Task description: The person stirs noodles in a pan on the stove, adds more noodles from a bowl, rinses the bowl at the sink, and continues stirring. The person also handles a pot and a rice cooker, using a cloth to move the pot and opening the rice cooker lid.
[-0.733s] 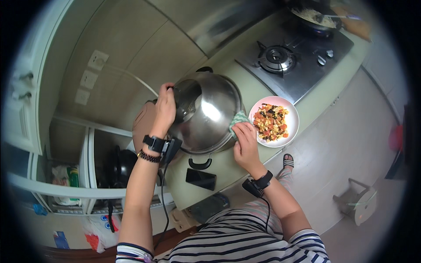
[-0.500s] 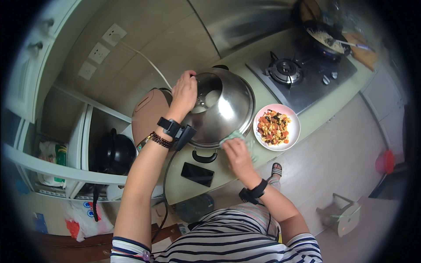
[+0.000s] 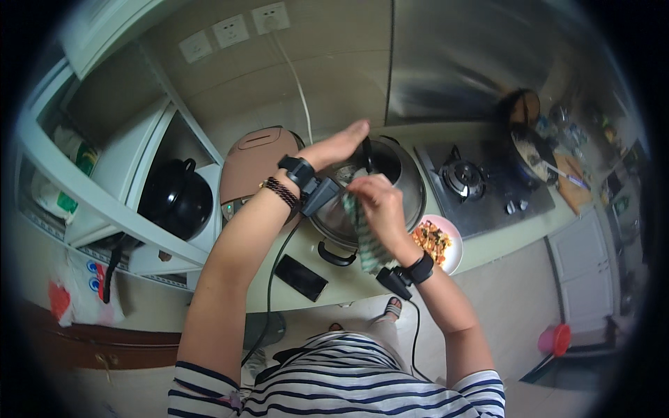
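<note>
A large metal pot with a domed steel lid (image 3: 412, 188) stands on the counter, partly hidden by my hands. My left hand (image 3: 340, 145) is stretched flat over the lid's far left part, its fingers straight and close to the black lid handle (image 3: 367, 155); whether they touch it is hard to tell. Above the lid's near side, my right hand (image 3: 385, 209) pinches a green-and-white striped cloth (image 3: 362, 233), which hangs down past the pot's rim. The pot's black side handle (image 3: 337, 256) sticks out toward me.
A pink-brown rice cooker (image 3: 254, 167) sits left of the pot. A black phone (image 3: 301, 277) lies in front. To the right are a plate (image 3: 456, 256) of cooked food, a gas stove (image 3: 474, 202) and a wok (image 3: 517, 143). A shelf at left holds a black pot (image 3: 178, 198).
My right hand has lifted the cloth from the lid's near edge up toward its middle. My left hand has moved right, its fingers now stretched toward the lid handle. The view has shifted and turned.
</note>
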Available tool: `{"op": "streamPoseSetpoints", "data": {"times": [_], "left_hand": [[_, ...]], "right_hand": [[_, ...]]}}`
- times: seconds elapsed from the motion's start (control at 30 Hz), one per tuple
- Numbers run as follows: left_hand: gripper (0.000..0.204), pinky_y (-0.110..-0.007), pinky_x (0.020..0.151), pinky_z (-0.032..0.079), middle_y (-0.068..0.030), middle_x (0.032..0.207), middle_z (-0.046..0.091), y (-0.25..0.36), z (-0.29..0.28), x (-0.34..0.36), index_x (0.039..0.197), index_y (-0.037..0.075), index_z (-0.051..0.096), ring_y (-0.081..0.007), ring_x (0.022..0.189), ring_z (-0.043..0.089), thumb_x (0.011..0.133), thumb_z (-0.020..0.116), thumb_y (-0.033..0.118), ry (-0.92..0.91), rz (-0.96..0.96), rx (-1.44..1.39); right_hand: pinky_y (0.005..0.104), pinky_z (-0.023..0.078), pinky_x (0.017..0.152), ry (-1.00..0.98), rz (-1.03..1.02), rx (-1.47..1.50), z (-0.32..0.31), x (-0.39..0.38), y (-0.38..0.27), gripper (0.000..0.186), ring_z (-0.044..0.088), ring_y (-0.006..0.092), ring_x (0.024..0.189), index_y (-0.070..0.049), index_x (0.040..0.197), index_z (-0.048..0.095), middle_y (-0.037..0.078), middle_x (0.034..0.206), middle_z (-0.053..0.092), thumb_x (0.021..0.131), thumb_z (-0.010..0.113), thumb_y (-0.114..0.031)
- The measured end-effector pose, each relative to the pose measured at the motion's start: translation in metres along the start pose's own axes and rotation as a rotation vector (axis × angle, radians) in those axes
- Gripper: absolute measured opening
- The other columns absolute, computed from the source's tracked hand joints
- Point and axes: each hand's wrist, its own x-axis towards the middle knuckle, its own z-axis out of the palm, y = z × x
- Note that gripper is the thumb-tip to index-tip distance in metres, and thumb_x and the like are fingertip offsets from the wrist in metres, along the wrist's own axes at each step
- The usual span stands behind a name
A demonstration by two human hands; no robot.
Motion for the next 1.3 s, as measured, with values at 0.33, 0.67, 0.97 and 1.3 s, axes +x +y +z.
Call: {"op": "streamPoseSetpoints", "data": {"times": [0.33, 0.67, 0.97, 1.3], "left_hand": [[0.039, -0.051, 0.106, 0.026, -0.0147, 0.133, 0.049, -0.004, 0.102, -0.113, 0.124, 0.004, 0.051, -0.0280, 0.130, 0.042, 0.090, 0.059, 0.022, 0.548, 0.110, 0.495], [0.056, -0.055, 0.114, 0.014, -0.0172, 0.151, 0.033, -0.046, 0.080, -0.096, 0.143, 0.003, 0.037, -0.0285, 0.143, 0.027, 0.097, 0.047, 0.035, 0.627, 0.017, 0.767], [0.066, -0.044, 0.114, 0.023, -0.0229, 0.149, 0.035, -0.083, 0.009, -0.041, 0.146, -0.002, 0.025, -0.0373, 0.139, 0.031, 0.101, 0.027, 0.046, 0.307, -0.306, 0.276], [0.082, -0.056, 0.115, 0.011, -0.0328, 0.153, 0.012, -0.077, 0.147, -0.164, 0.147, -0.012, 0.001, -0.0403, 0.145, 0.015, 0.099, 0.045, 0.038, 0.505, -0.242, 0.495]], "right_hand": [[0.0367, 0.052, 0.078, -0.173, 0.047, -0.239, -0.012, 0.093, 0.056, 0.016, 0.066, 0.0316, 0.089, 0.000, 0.096, 0.071, 0.017, 0.094, 0.070, 0.084, 0.068, -0.012], [0.0405, 0.049, 0.084, -0.339, -0.086, -0.391, -0.010, 0.098, 0.076, 0.021, 0.063, 0.0302, 0.090, -0.005, 0.095, 0.073, 0.012, 0.094, 0.072, 0.083, 0.066, -0.020], [0.0396, 0.047, 0.083, -0.293, -0.198, -0.551, -0.006, 0.090, 0.071, 0.016, 0.062, 0.0275, 0.095, -0.006, 0.096, 0.071, 0.008, 0.095, 0.071, 0.086, 0.063, -0.015], [0.0410, 0.048, 0.085, -0.293, -0.174, -0.501, -0.008, 0.087, 0.073, 0.018, 0.061, 0.0321, 0.097, -0.004, 0.098, 0.069, 0.011, 0.097, 0.070, 0.090, 0.059, -0.016]]}}
